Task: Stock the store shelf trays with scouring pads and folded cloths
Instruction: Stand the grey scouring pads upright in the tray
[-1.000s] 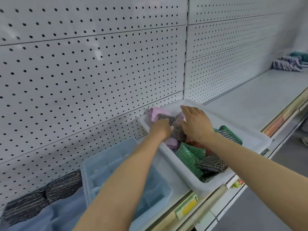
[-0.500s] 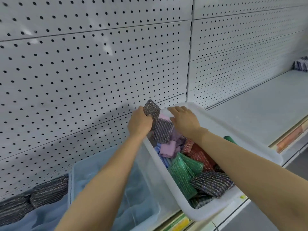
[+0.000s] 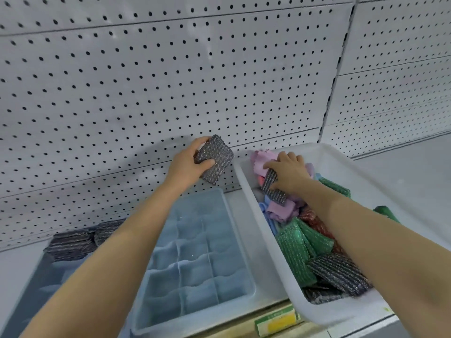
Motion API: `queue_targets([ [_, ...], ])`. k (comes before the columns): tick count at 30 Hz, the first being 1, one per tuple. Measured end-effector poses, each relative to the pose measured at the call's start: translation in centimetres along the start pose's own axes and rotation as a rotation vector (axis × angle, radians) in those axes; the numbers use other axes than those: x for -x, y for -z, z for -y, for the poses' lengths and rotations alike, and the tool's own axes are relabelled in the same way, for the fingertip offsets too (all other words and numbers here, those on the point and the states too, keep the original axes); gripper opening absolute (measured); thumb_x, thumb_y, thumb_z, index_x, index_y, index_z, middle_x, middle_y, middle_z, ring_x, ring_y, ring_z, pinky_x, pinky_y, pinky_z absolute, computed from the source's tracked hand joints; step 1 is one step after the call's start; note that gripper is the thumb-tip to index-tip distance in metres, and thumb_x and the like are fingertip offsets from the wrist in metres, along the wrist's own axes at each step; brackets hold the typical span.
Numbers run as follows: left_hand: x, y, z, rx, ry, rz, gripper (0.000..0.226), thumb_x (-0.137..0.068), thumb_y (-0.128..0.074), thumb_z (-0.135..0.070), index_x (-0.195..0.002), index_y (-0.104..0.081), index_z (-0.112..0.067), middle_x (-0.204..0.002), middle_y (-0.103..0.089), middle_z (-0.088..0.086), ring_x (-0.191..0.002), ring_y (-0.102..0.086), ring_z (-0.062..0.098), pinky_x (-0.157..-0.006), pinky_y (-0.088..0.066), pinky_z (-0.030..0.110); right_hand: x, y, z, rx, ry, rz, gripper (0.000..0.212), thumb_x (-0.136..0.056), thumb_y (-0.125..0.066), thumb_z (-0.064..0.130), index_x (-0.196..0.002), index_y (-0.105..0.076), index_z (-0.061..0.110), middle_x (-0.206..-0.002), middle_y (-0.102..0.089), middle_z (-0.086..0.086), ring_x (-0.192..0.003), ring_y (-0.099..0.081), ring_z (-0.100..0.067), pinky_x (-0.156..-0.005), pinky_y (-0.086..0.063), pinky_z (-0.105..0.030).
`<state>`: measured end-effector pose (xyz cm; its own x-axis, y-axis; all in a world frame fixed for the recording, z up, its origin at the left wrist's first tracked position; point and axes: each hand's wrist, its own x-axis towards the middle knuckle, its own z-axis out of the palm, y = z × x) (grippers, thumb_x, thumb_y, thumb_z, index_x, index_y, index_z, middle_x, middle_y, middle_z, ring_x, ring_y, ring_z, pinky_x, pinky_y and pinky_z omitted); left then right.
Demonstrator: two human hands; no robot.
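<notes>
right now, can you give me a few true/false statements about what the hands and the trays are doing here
1. The left hand grips a grey scouring pad above the divided blue tray. True.
2. The right hand is holding a green pad. False: it rests on a grey pad inside the white bin, and the green pads lie nearer the camera.
3. The divided blue tray's compartments are packed with pads. False: the compartments in view hold nothing.
4. A pink cloth sits at the far end of the white bin. True.
5. Dark grey pads are stacked at the far left. True.
</notes>
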<state>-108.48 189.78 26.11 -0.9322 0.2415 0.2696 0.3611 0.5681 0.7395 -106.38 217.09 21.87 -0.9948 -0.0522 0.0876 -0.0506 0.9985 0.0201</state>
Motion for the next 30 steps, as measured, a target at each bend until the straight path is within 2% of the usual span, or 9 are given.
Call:
queue_targets([
  [4, 1.3, 3.5, 0.2, -0.014, -0.011, 0.022, 0.056, -0.088, -0.07, -0.018, -0.137, -0.048, -0.036, -0.115, -0.059, -0.008, -0.091, -0.058, 0.0, -0.075, -0.046, 0.01, 1.1, 1.9, -0.8, -0.277, -0.062, -0.027, 0.055, -0.08, -0.061, 0.008, -0.131, -0.054, 0.029, -0.107, -0.043, -0.004, -0.096, -0.055, -0.028, -0.076, -0.048, -0.036],
  [7, 2.6, 6.5, 0.4, -0.043, -0.017, 0.03, 0.056, -0.087, -0.071, -0.017, -0.136, -0.05, -0.033, -0.118, -0.059, -0.007, -0.101, -0.057, 0.009, -0.086, -0.043, 0.021, 2.0, 3.5, -0.9, -0.339, -0.096, -0.163, 0.052, -0.08, -0.056, 0.001, -0.126, -0.059, 0.025, -0.105, -0.052, -0.008, -0.097, -0.056, -0.029, -0.074, -0.046, -0.032],
  [12, 5.5, 12.7, 1.7, -0.075, 0.029, 0.059, 0.043, -0.09, -0.067, -0.015, -0.128, -0.055, -0.029, -0.11, -0.059, -0.007, -0.099, -0.055, 0.01, -0.089, -0.041, 0.025, 4.0, 6.4, 0.7, -0.547, -0.171, -0.419, 0.034, -0.08, -0.059, -0.002, -0.106, -0.069, 0.017, -0.106, -0.065, -0.013, -0.089, -0.059, -0.025, -0.077, -0.044, -0.027],
  [15, 7.3, 16.6, 3.9, -0.134, 0.077, 0.087, 0.032, -0.09, -0.068, -0.019, -0.119, -0.059, -0.027, -0.109, -0.063, 0.0, -0.102, -0.06, 0.02, -0.093, -0.046, 0.033, 5.8, 7.8, 3.8, -0.733, -0.177, -0.469, 0.03, -0.083, -0.061, -0.004, -0.107, -0.068, 0.013, -0.102, -0.063, -0.004, -0.091, -0.056, -0.016, -0.075, -0.043, -0.012],
  [17, 8.6, 18.7, 5.4, -0.162, 0.127, 0.115, 0.03, -0.089, -0.068, -0.023, -0.119, -0.06, -0.024, -0.112, -0.063, 0.001, -0.105, -0.059, 0.021, -0.091, -0.045, 0.033, 6.8, 8.4, 6.9, -0.914, -0.137, -0.45, 0.029, -0.083, -0.063, -0.005, -0.107, -0.068, 0.011, -0.099, -0.064, -0.005, -0.087, -0.058, -0.015, -0.065, -0.044, -0.001],
  [22, 12.2, 22.8, 8.5, -0.27, 0.206, 0.214, 0.029, -0.088, -0.07, -0.023, -0.116, -0.063, -0.022, -0.11, -0.06, -0.004, -0.106, -0.055, 0.019, -0.087, -0.037, 0.028, 7.8, 7.9, 15.8, -1.152, -0.049, -0.33, 0.029, -0.077, -0.07, -0.003, -0.099, -0.071, 0.017, -0.092, -0.069, -0.007, -0.075, -0.06, -0.012, -0.06, -0.049, -0.011],
  [24, 13.7, 24.0, 9.9, -0.315, 0.246, 0.235, 0.032, -0.087, -0.071, -0.022, -0.118, -0.063, -0.023, -0.111, -0.057, -0.006, -0.106, -0.051, 0.015, -0.089, -0.034, 0.026, 8.2, 7.4, 19.6, -1.203, -0.02, -0.264, 0.029, -0.077, -0.072, -0.002, -0.098, -0.07, 0.018, -0.093, -0.07, -0.006, -0.073, -0.061, -0.01, -0.062, -0.05, -0.013],
  [27, 15.8, 24.7, 12.5, -0.378, 0.26, 0.318, 0.022, -0.088, -0.069, -0.022, -0.11, -0.065, -0.024, -0.108, -0.064, -0.004, -0.102, -0.058, 0.017, -0.081, -0.04, 0.027, 8.6, 6.5, 24.6, -1.222, 0.013, -0.186, 0.029, -0.077, -0.073, -0.002, -0.097, -0.07, 0.018, -0.093, -0.07, -0.004, -0.073, -0.061, -0.008, -0.067, -0.052, -0.014],
  [30, 17.3, 23.8, 15.7, -0.475, 0.234, 0.38, 0.023, -0.089, -0.068, -0.027, -0.111, -0.066, -0.023, -0.109, -0.066, -0.001, -0.098, -0.06, 0.018, -0.083, -0.047, 0.032, 8.9, 5.4, 28.8, -1.201, 0.05, -0.136, 0.027, -0.076, -0.072, -0.003, -0.092, -0.069, 0.018, -0.092, -0.07, -0.001, -0.078, -0.062, -0.012, -0.08, -0.055, -0.027],
])
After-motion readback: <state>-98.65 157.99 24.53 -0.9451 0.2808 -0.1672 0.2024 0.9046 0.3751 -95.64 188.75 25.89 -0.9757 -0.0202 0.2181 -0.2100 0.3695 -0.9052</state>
